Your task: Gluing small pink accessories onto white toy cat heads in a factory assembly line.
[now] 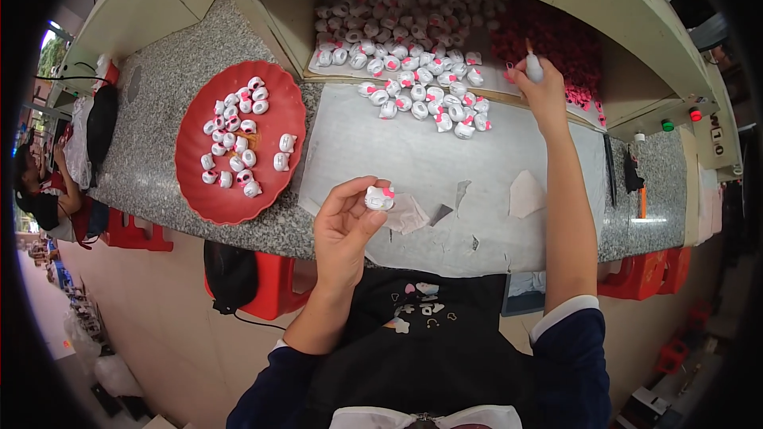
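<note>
My left hand point(343, 230) pinches a small white cat-head figure point(379, 198) with a pink bow, above the paper-covered worktop point(493, 151). My right hand point(542, 95) reaches forward to the shelf's right side. It grips a small white squeeze bottle point(533, 68) with a thin orange-brown tip pointing away from me. By its fingertips is a tiny pink piece point(509, 73); whether they pinch it I cannot tell. Beyond the right hand lies a heap of small pink-red pieces point(580, 48). Many similar white cat-head figures point(421, 71) fill the shelf and spill onto the paper.
A red scalloped dish point(195, 139) with several white figures stands at left on the speckled stone counter point(159, 103). Paper scraps point(526, 195) lie on the sheet. Cream shelf walls frame the heaps. A red stool point(274, 286) is below; another person point(60, 191) sits far left.
</note>
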Motion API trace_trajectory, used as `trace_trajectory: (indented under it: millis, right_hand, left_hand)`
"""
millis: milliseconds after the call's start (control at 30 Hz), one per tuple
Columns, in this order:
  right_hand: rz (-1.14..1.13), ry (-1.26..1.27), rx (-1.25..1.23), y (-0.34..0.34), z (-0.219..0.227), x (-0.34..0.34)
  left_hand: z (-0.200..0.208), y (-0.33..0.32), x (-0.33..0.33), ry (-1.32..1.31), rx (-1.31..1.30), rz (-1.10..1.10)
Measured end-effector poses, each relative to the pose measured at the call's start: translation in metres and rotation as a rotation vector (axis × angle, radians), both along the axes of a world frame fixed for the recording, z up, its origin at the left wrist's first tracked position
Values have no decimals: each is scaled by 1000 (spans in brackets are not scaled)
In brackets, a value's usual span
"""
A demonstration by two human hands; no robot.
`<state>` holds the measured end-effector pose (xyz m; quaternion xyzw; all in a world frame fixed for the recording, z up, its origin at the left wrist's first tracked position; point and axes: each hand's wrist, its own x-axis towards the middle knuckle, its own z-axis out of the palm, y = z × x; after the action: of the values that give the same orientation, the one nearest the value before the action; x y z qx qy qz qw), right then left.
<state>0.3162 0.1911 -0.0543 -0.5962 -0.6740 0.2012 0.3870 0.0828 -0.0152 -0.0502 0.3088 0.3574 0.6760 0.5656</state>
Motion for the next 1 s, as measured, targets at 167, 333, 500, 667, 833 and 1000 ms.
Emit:
trace_trajectory:
  millis: [167, 333, 500, 667, 833, 1000]
  right_hand:
    - [234, 673, -353, -91, 32, -26]
    - [298, 996, -395, -168, 29, -51]
    - [386, 1177, -389, -194, 20, -66]
    - [394, 1136, -462, -195, 26, -71]
    - [380, 1099, -457, -193, 20, -71]
    - [344, 1080, -418, -194, 16, -71]
  left_hand:
    - [1, -3, 5, 26, 4, -15]
    - [0, -4, 14, 84, 58, -68]
    - [2, -7, 20, 322, 166, -6]
    - [2, -8, 21, 559, 263, 64]
    - [5, -8, 17, 760, 359, -21]
    - [5, -9, 20, 472, 320, -66]
